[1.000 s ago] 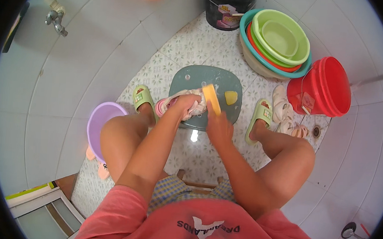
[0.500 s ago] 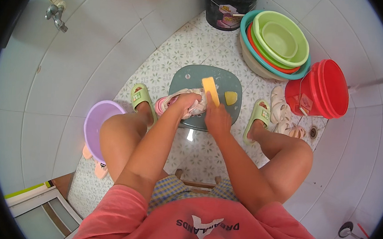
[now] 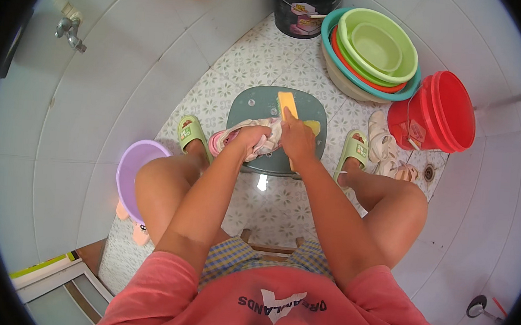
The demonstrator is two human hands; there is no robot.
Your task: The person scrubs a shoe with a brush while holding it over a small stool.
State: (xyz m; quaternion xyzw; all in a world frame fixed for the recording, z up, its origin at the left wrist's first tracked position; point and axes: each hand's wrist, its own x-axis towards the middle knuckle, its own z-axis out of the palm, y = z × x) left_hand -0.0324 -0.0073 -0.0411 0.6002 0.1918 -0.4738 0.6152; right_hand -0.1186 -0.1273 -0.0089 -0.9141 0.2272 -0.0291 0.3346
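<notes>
A white strappy sandal point(image 3: 221, 138) with a pink sole lies on its side on a dark green stool point(image 3: 249, 101). My left hand point(image 3: 252, 136) is closed around its middle. In my right hand point(image 3: 299, 142) is a yellow scrub brush point(image 3: 287, 103), gripped with the fingers wrapped round it; its far end sticks out past my fist, beside the sandal. My fingers cover the brush's middle, and its contact with the sandal is hard to make out. A yellow piece of soap point(image 3: 314, 127) rests on the stool just right of my right hand, partly hidden by it.
A lavender bucket point(image 3: 128, 177) stands by my left leg. To the right are pale sandals point(image 3: 382, 138), a red bucket point(image 3: 454, 112) and a floor drain point(image 3: 429, 172). Stacked basins point(image 3: 377, 47) and a black bucket point(image 3: 298, 15) stand behind; a tap point(image 3: 71, 33) is on the left wall.
My right hand and the brush have shifted a little farther away across the stool, and the hand now hides part of the soap. The left hand keeps its grip on the sandal.
</notes>
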